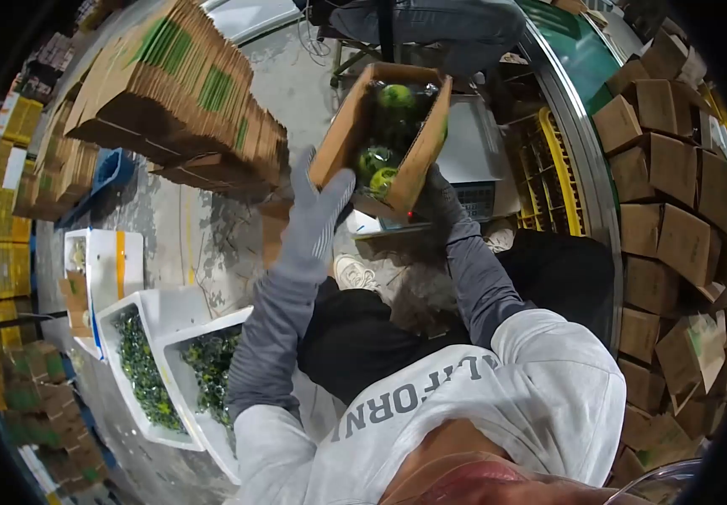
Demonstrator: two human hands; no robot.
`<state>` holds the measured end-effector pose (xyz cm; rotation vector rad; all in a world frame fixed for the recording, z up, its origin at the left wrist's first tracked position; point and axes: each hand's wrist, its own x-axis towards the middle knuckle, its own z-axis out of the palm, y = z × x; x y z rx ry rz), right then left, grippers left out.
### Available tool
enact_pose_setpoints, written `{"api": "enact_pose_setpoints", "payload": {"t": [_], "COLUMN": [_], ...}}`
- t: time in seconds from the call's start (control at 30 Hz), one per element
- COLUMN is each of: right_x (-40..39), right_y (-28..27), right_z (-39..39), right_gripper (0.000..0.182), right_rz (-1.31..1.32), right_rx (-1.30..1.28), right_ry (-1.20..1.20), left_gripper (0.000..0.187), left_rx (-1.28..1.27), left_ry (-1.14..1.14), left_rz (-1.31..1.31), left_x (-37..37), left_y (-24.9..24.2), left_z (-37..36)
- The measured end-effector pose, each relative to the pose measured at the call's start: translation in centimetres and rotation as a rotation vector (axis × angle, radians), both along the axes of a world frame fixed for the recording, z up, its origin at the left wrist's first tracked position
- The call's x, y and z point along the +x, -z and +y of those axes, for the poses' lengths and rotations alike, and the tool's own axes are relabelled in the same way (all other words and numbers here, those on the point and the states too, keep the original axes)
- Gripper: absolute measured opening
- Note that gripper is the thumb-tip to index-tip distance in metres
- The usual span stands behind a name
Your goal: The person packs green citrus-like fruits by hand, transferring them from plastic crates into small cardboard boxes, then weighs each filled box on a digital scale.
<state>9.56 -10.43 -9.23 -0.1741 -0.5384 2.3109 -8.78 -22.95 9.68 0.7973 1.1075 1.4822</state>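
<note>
An open cardboard box (330, 152) is held up in front of me, tilted, between my two gloved hands. Inside it lie green round fruits (383, 180) under shiny clear plastic; the dark middle of the box is hard to make out. My left hand (323, 202), in a grey glove, grips the near left corner, its thumb and fingers against the cardboard. At the near right side, my right hand (445, 204) holds the box, with its fingers partly hidden by the wall. Below and to the right of the box is a weighing scale (474, 198) with a pale platform.
Stacked flattened cartons (157, 101) stand at the left. White foam boxes (154, 296) with small green produce sit on the floor. A yellow crate (567, 172) and a metal-framed edge (586, 151) lie right, before piled cartons (662, 185). Another person's legs (439, 25) are ahead.
</note>
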Motion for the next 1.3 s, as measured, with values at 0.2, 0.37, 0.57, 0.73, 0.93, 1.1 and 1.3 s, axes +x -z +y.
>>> {"api": "enact_pose_setpoints", "payload": {"t": [0.2,0.37,0.57,0.73,0.93,1.1,1.3], "right_x": [5.6,8.6,11.4,5.5,2.1,1.8,-0.6], "right_y": [-1.0,-6.8,-16.8,-21.8,-14.8,-16.1,-19.8], "right_z": [2.1,1.6,6.3,7.8,9.9,10.9,9.7], "right_gripper": [0.055,0.038,0.032,0.026,0.014,0.019,0.030], "right_rz": [-0.834,-0.892,-1.172,-1.789,-2.027,-1.887,-1.614], "right_rx": [0.833,0.306,0.769,1.827,2.260,2.285,1.969], "right_ry": [-0.075,-0.270,0.197,-0.130,-0.297,-0.500,-0.284], "left_gripper": [0.074,0.078,0.077,0.080,0.078,0.073,0.066], "left_rx": [-0.242,-0.095,0.000,-0.084,-0.030,0.030,-0.044], "left_ry": [0.111,0.036,-0.046,-0.062,-0.019,-0.014,-0.006], "left_rz": [0.577,0.852,0.815,0.820,0.868,0.917,0.425], "left_x": [0.7,0.9,0.1,1.0,1.7,1.4,0.8], "left_y": [1.8,10.8,9.8,7.9,7.4,9.8,12.1], "left_z": [11.4,16.8,15.1,14.0,14.1,14.0,14.8]}}
